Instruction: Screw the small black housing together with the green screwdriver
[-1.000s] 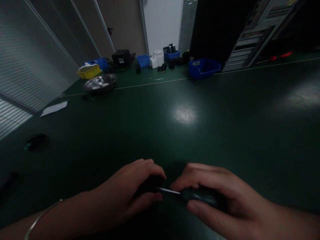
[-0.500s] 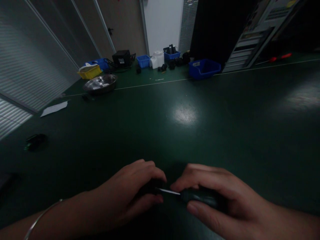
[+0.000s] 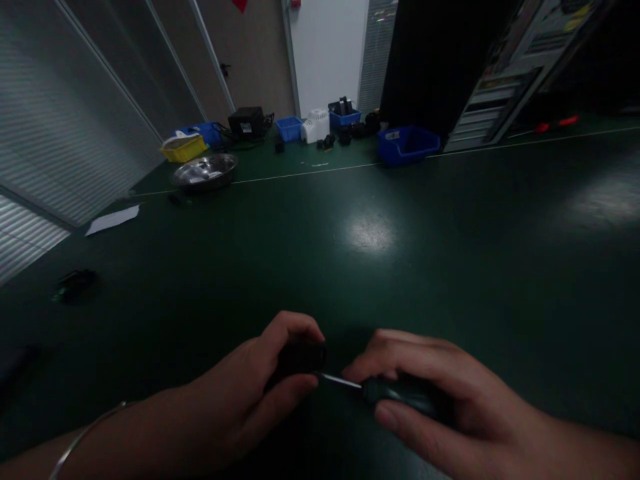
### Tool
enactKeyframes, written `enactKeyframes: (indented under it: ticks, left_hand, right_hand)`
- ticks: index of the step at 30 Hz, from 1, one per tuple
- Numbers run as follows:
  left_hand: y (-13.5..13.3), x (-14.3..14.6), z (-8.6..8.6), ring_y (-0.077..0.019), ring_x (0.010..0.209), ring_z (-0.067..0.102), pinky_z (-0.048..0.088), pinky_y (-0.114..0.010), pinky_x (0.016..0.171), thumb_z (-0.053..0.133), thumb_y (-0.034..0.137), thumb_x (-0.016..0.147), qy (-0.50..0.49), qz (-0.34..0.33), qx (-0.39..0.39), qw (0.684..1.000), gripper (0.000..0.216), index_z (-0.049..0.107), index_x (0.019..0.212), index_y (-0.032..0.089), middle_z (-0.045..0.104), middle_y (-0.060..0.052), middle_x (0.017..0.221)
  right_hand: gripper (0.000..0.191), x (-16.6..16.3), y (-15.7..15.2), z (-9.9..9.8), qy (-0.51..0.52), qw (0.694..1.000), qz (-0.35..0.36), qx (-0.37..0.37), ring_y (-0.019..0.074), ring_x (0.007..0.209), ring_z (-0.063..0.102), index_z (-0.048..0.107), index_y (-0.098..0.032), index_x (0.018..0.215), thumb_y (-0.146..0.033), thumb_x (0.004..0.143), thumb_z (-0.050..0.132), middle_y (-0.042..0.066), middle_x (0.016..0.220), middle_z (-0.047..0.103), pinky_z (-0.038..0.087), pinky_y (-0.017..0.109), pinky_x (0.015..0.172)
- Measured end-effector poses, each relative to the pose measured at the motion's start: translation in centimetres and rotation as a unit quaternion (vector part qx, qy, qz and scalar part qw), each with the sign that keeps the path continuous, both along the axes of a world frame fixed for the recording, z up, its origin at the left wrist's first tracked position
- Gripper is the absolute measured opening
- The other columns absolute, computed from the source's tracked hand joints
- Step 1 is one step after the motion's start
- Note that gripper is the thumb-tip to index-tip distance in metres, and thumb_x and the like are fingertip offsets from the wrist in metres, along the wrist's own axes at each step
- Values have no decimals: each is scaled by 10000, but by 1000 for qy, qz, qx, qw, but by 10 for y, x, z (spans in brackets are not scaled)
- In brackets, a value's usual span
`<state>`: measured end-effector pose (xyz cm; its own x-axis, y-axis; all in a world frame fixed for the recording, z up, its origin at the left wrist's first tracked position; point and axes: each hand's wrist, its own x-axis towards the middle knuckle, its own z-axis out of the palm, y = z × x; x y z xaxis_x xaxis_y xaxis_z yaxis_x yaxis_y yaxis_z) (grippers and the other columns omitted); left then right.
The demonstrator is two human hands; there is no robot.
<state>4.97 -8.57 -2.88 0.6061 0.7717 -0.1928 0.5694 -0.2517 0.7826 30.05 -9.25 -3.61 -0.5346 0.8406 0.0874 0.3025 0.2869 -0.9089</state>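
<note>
Person's L grip (image 3: 250, 390) is clasping a small blocky black part (image 3: 300, 359) btwn thumb & fingers, low in view over the near side of the green table (image 3: 450, 260); can't tell if it's resting there. R grip (image 3: 445, 383) is grasping a screwdriver (image 3: 383, 391) by its dk handle, w/ a fingertip reaching fwd near the shaft. Shaft is pointing L, its end meeting the part's lower R edge; too dark to tell if it's going in. Both hands are facing each other, staying apart. Farther back, a steel bowl (image 3: 223, 177) is sitting L, just by a yellow basket (image 3: 186, 151); a blue open-front bin (image 3: 400, 155) is standing R of ctr; white paper (image 3: 113, 220) is lying far L.
</note>
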Motion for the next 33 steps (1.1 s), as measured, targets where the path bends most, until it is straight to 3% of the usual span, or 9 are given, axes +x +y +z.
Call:
enactKeyframes:
  ticks: [11, 21, 27, 33]
  left_hand:
    - [-1, -2, 5, -176, 972, 600, 516, -290, 850, 409, 244, 1023, -76, 18, -20, 997, 233, 431, 1245, 312, 611, -17, 1101]
    - [-5, -6, 6, -167, 959, 637, 530, -265, 843, 467, 235, 1004, -44, -15, -13, 999, 266, 444, 1240, 353, 623, 10, 1091]
    - [-4, -7, 9, -175, 852, 595, 517, -265, 747, 445, 366, 1011, -40, -28, -88, 995, 204, 494, 1199, 303, 615, -9, 1000]
    - [-2, -5, 11, -185, 845, 557, 503, -292, 752, 441, 440, 1002, -29, -38, -154, 987, 262, 481, 1222, 302, 589, -15, 998]
  right_hand:
    - [235, 2, -2, 5, -20, 1000, -1, 12, 228, 921, 730, 737, -267, 1020, -156, 829, 657, 45, 1003, 767, 580, 243, 650]
    - [219, 2, -1, 13, -46, 999, 15, 1, 244, 1015, 712, 738, -251, 1024, -156, 843, 660, 67, 1053, 761, 594, 256, 721]
    - [191, 6, -2, 10, -26, 999, 34, -6, 236, 977, 715, 741, -253, 1018, -170, 868, 657, 61, 984, 763, 582, 260, 724]
    - [181, 8, -4, 11, -17, 999, 49, -15, 238, 1005, 704, 744, -260, 1031, -192, 885, 661, 62, 1004, 759, 572, 260, 744]
